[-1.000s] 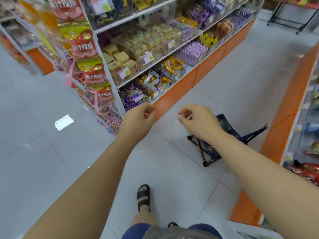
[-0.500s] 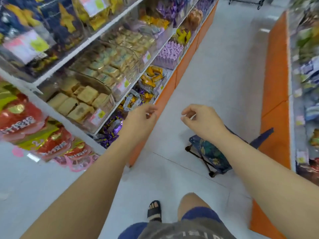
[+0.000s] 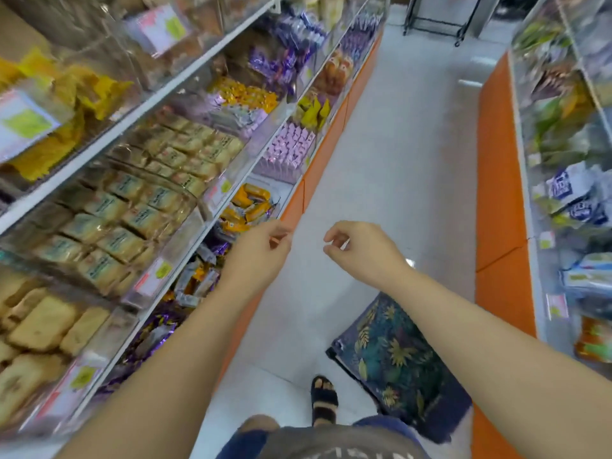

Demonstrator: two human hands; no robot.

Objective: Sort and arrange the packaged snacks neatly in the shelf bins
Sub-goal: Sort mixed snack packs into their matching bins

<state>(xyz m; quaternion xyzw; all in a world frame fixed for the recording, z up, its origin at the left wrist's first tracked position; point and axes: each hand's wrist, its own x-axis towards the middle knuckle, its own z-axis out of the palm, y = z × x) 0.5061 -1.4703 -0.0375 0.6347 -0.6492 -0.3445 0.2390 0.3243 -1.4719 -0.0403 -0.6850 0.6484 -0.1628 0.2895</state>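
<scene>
Clear shelf bins line my left side. One bin holds pale wrapped cakes (image 3: 132, 207), another orange packets (image 3: 248, 203), another pink packets (image 3: 288, 150), and the lowest holds purple and silver wrapped snacks (image 3: 198, 279). My left hand (image 3: 258, 256) hovers in the aisle just off the bottom shelf's edge, fingers loosely curled, holding nothing. My right hand (image 3: 357, 250) floats a little to its right over the floor, fingers curled with thumb and forefinger apart, also without anything in it.
A folding stool with a dark leaf-print seat (image 3: 394, 359) stands on the floor under my right forearm. A second shelf unit with an orange base (image 3: 496, 200) runs along the right. My sandalled foot (image 3: 324, 395) is on the grey tiles. A black rack (image 3: 433, 24) stands far down the aisle.
My view has swung left to right and moved up the aisle, closer to the left shelf bins. Both hands keep the same curled pose in front of me; the stool now lies nearer.
</scene>
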